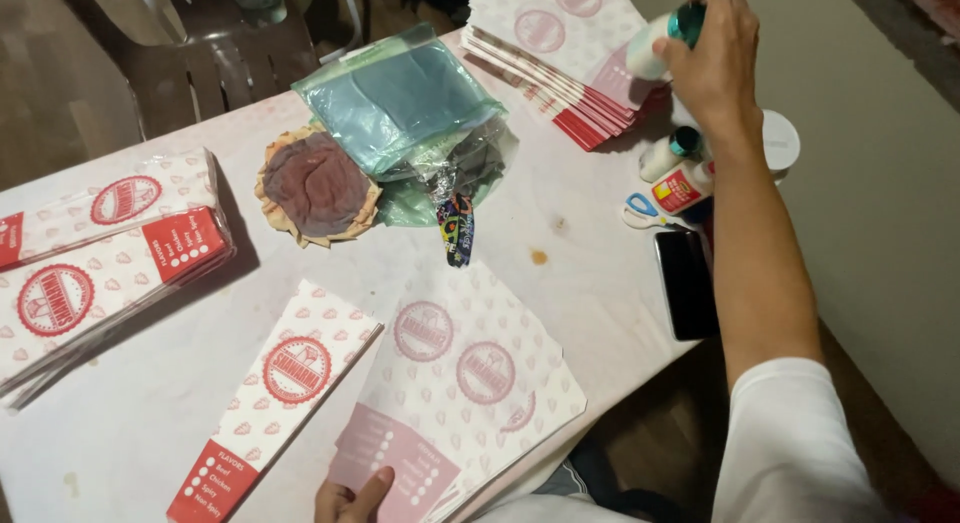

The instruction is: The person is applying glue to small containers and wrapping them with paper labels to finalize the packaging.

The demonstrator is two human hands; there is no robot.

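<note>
Right hand (718, 68): fingers wrapped around a small white bottle with a teal cap (662, 43), lifted over the far right corner of the table (150, 413). Left hand (350, 498): thumb pressed flat on the near edge of a fanned stack of paper bags (465, 383), fingers hidden underneath, so it seems to pinch that stack.

Positions relative to the fanned stack:
- just left, touching it: one flat paper bag with a red end (280, 393)
- far left: a wrapped bundle of the same bags (95, 263)
- beyond it: a brown cloth (318, 186) and a clear packet of blue sheets (400, 98)
- far corner, under the raised bottle: another pile of bags (565, 53)
- right: a black phone (685, 283), blue-handled scissors (642, 211), a second teal-capped bottle (668, 153), a red-labelled bottle (685, 188)
</note>
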